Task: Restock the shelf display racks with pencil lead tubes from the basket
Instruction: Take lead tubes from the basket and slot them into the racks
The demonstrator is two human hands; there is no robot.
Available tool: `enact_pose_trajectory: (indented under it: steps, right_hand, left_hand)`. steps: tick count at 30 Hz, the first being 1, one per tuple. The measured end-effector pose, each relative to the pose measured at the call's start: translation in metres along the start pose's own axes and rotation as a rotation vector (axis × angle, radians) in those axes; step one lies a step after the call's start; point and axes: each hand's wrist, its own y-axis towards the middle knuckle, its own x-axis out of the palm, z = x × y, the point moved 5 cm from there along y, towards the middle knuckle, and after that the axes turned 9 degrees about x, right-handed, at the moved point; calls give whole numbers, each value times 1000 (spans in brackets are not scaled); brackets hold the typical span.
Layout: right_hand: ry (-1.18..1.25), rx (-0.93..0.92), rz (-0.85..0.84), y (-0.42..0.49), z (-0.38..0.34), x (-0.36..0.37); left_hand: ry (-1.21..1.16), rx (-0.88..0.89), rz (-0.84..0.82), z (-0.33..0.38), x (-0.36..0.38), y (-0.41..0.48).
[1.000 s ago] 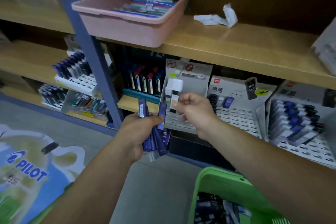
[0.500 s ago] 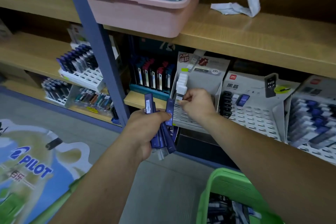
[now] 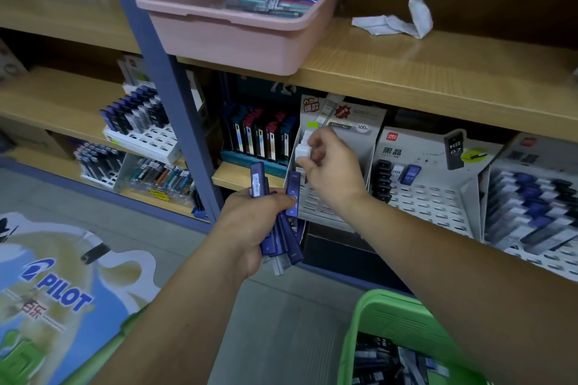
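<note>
1. Left hand (image 3: 250, 225): the fingers are curled tight around a bundle of blue tubes (image 3: 283, 241). The tubes stand roughly upright in the fist. 2 of them project above it and the rest fan out below. The bundle is held in front of the lower left corner of the grey rack (image 3: 319, 206).

2. Right hand (image 3: 336, 175): thumb and fingers (image 3: 316, 142) are curled and pinch a white tube (image 3: 302, 151). This tube sits at the left edge of the grey rack, in its upper rows, against other white tubes. The picture is blurred here, so whether the tube is seated in a slot cannot be told.

3. Grey rack: it stands tilted on the lower shelf (image 3: 240, 176), under the front edge of the upper shelf (image 3: 453, 78). Most of its visible slots hold nothing.

4. Neighbouring racks: the second rack (image 3: 438, 203), just to the right, holds a column of black tubes at its left edge. The third rack (image 3: 531, 216), at the right end of the lower shelf, is largely filled.

5. Green basket (image 3: 403, 316): it is at the bottom right, under the right forearm, with dark tubes (image 3: 375, 359) inside.

6. Upper shelf: a pink tub (image 3: 237, 37) overhangs the front edge; crumpled paper (image 3: 391, 22) lies to its right.
</note>
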Motion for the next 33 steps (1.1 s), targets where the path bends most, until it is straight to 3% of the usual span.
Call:
enact_pose_trajectory:
  steps: [2, 8, 12, 16, 18, 24, 30, 33]
  right_hand:
    - [-93, -95, 15, 4, -4, -3]
    - [-146, -48, -98, 8, -6, -12]
    - [-169, -184, -329, -22, -16, -33]
    - [-358, -187, -506, -48, -5, -75]
    - [-366, -118, -564, -51, 4, -97]
    - [-21, 101, -617, -53, 27, -139]
    - [-152, 273, -898, -68, 62, -158]
    - [-96, 365, -823, -68, 83, -162]
  left_hand:
    - [-1, -2, 5, 0, 2, -1]
    - [-17, 14, -7, 4, 4, -3]
    - [5, 21, -64, 6, 14, -6]
    - [100, 47, -184, 5, 39, -13]
    - [156, 52, -240, 4, 54, -17]
    - [299, 84, -350, -2, 94, -21]
    - [321, 36, -380, -10, 121, -22]
    - [266, 38, -278, -15, 125, -14]
